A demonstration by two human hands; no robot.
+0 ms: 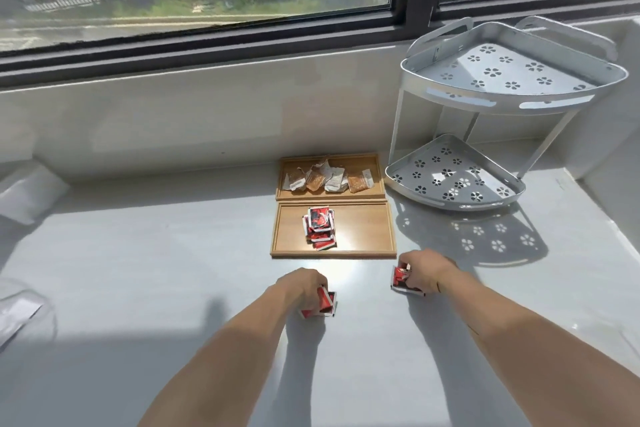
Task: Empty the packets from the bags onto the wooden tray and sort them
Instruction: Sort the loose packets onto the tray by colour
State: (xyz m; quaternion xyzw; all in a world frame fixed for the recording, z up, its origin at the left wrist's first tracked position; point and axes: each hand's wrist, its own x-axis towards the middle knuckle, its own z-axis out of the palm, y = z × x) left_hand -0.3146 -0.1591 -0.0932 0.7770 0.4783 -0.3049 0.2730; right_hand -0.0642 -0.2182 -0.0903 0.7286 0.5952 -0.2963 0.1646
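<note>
My left grip [304, 289] is clenched round a small bunch of red packets [323, 303] down on the bench [173, 253], and my right grip [424, 272] is grasping another bunch of red packets [401, 279] beside it. Both sit just short of the near wooden tray [363, 232], where a pile of red packets [319, 227] already lies ahead of the left grip. Beyond that, the far wooden tray [375, 163] holds the brown packets [327, 178] in a loose row.

I judge the step in hand is carrying these reds to their pile — so I'd lift both bunches clear of the tray rim before moving forward, keep the fingers pinched so no packet slips out, and set them down onto the stack rather than drop them. Reds stay off the far tray — that keeps the sort clean.
</note>
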